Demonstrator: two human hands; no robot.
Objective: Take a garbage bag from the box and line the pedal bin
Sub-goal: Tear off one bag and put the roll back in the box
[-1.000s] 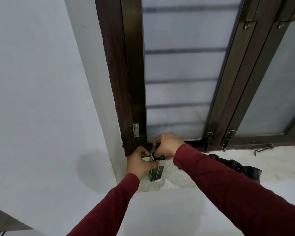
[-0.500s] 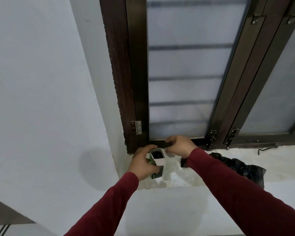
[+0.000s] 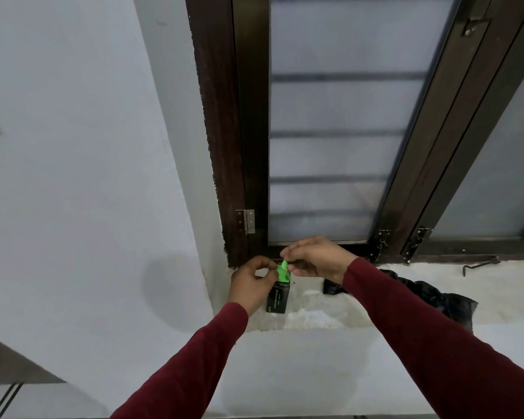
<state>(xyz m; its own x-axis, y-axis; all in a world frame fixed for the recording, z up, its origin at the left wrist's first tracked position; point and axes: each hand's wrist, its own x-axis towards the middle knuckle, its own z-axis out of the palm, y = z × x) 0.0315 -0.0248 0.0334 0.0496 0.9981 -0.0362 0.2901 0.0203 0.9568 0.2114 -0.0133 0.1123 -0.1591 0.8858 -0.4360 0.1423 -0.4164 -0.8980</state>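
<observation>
White plaster wall fills the left side, and straight ahead a dark wooden window frame rises with frosted glass crossed by dim horizontal bars. A small metal hinge sits low on the frame. Below the glass runs a rough, pale window sill, and that is where the action is.

From the head camera, both arms reach forward in dark red sleeves. The left hand is wrapped around the top of a small dark box, which stands upright on the sill near its left end, just below the frame's corner. The fingers curl shut around the box's upper part, steadying it. The right hand hovers right over the box's top, thumb and forefinger pinched on a bright green strip that sticks up out of the box; whether this is a garbage bag or a flap, I cannot tell. The other fingers of that hand are loosely curled.

Off to the right on the sill, partly behind the right forearm, lies a crumpled black bag. Further right, a dark metal window hook rests on the sill close to the frame. No bin shows in this view.
</observation>
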